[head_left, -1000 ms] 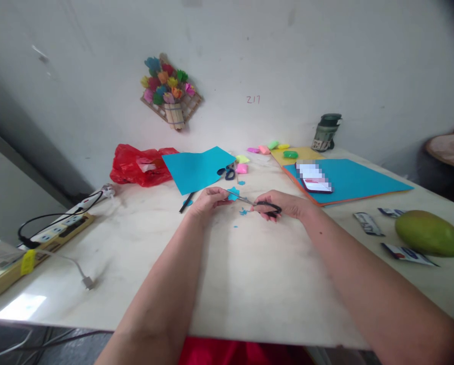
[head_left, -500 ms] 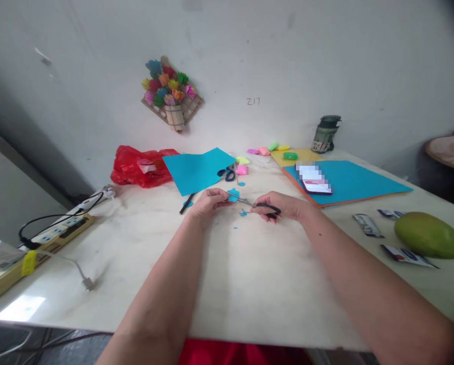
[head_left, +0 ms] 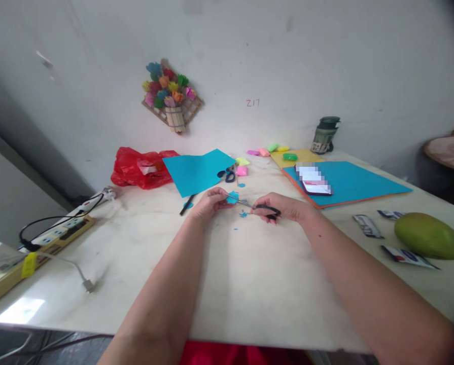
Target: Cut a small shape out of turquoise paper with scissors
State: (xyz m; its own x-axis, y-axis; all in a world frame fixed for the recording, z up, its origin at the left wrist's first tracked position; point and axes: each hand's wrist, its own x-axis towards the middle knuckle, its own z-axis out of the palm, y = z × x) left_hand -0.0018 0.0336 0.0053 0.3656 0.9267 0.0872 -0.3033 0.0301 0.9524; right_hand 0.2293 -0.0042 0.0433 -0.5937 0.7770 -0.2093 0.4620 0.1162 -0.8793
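Near the middle of the table, my left hand (head_left: pixel 210 203) is closed on a small blue paper piece (head_left: pixel 233 197). My right hand (head_left: pixel 274 207) is wrapped round the black handles of a pair of scissors (head_left: pixel 268 210). The metal blades point left and lie across the blue piece, close to my left fingertips. Small blue scraps (head_left: pixel 243 214) lie on the table just below the blades. Behind my hands are a large blue sheet (head_left: pixel 196 170) and a second pair of dark-handled scissors (head_left: pixel 230 176). A black pen (head_left: pixel 187 205) rests beside my left hand.
A red plastic bag (head_left: pixel 139 170) lies at the back left, a power strip (head_left: pixel 59 233) at the left edge. On the right are coloured sheets (head_left: pixel 359 177), a phone (head_left: pixel 313 180), a green bottle (head_left: pixel 324 135), sachets (head_left: pixel 368 226) and a green fruit (head_left: pixel 427 235).
The blue piece has tilted slightly and shifted a little left between my left fingers and the blades. Both hands stay in nearly the same place.
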